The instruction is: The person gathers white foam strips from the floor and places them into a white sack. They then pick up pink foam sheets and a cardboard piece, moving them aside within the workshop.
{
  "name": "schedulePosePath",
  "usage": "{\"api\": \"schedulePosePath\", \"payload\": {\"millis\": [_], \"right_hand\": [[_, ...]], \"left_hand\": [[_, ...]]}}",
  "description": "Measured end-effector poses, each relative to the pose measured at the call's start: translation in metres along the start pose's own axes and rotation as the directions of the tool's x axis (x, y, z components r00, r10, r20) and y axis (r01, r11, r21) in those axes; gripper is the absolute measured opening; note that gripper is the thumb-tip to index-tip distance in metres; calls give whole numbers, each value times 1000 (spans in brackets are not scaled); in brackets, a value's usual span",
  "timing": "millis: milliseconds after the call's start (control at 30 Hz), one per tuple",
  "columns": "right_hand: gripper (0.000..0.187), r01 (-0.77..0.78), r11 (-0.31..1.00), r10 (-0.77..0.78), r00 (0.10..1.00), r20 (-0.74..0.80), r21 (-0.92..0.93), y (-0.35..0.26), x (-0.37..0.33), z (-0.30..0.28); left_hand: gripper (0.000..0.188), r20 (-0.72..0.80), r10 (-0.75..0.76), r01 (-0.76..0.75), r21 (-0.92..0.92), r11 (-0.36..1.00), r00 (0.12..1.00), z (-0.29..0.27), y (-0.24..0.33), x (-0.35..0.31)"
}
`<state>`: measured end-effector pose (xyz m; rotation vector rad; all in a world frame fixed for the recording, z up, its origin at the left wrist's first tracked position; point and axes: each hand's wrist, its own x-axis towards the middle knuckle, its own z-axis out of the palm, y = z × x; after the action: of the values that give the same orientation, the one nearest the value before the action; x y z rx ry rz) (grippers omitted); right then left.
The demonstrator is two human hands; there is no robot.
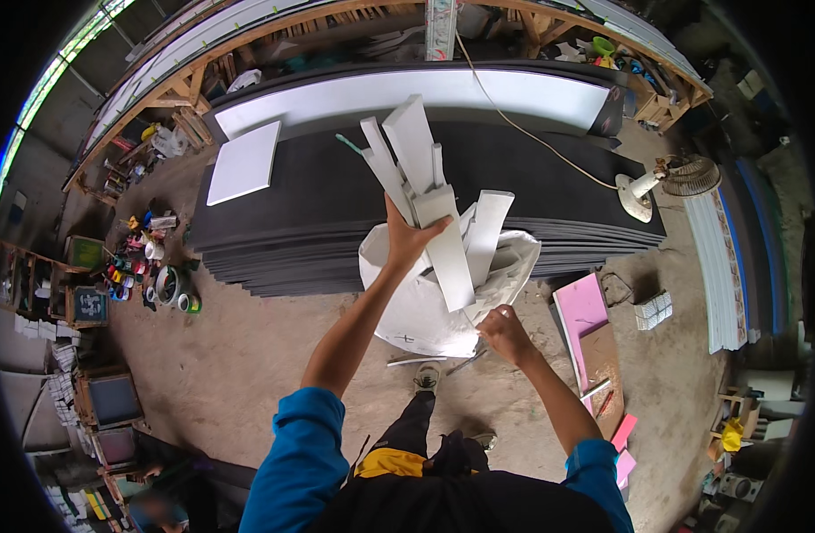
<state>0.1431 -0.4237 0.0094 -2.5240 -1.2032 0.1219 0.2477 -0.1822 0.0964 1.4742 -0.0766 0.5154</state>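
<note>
My left hand (405,240) is wrapped round a bundle of white foam strips (446,253), with the thumb across the front one. The strips differ in width and stick up at a slant, and a thin green-tipped piece (347,142) pokes out at their left. They stand over the mouth of a white sack (394,306), where more white offcuts (492,222) show. Lower right, my right hand (505,334) is closed in a pinch on the sack's near right rim. The fingertips are partly hidden.
A broad stack of black sheets (336,178) lies behind the sack, bearing a white panel (246,164) and a white fan (638,195) with a trailing cord. Pink and brown boards (580,302) lie on the right-hand floor. Paint pots (169,282) stand at left.
</note>
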Motion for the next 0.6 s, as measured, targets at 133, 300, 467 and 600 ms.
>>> {"api": "schedulePosePath", "payload": {"millis": [133, 300, 467, 600], "right_hand": [[18, 145, 989, -145, 989, -2, 43, -11, 6, -10], [31, -18, 998, 27, 987, 157, -57, -40, 20, -16], [28, -3, 995, 9, 998, 61, -95, -25, 21, -13], [20, -66, 997, 67, 998, 9, -49, -17, 11, -12]], "left_hand": [[69, 37, 51, -55, 104, 993, 998, 14, -14, -11], [68, -206, -16, -5, -98, 995, 979, 27, 0, 5], [80, 134, -29, 2, 194, 981, 991, 22, -10, -10], [85, 576, -342, -7, 517, 856, 742, -13, -53, -50]]}}
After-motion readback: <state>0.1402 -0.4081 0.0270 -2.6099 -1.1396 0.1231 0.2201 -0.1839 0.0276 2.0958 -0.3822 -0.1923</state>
